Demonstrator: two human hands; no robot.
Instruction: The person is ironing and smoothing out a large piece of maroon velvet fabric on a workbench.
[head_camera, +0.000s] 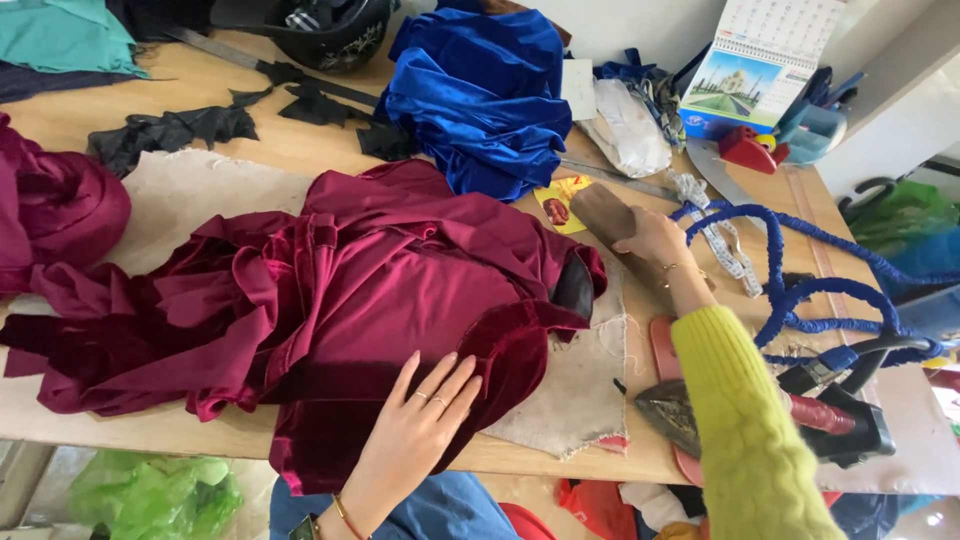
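A crumpled maroon velvet garment lies spread over a worn beige pressing cloth on a wooden table. My left hand rests flat on the garment's near edge, fingers spread, rings on two fingers. My right hand, in a yellow-green knitted sleeve, reaches across and grips a brown wooden block lying just past the garment's right end. A dark lining patch shows at the garment's right tip.
An old clothes iron sits at the right on a red rest, its blue braided cord looping behind. A blue velvet pile, black fabric scraps, a maroon bundle, a measuring tape and a desk calendar lie around.
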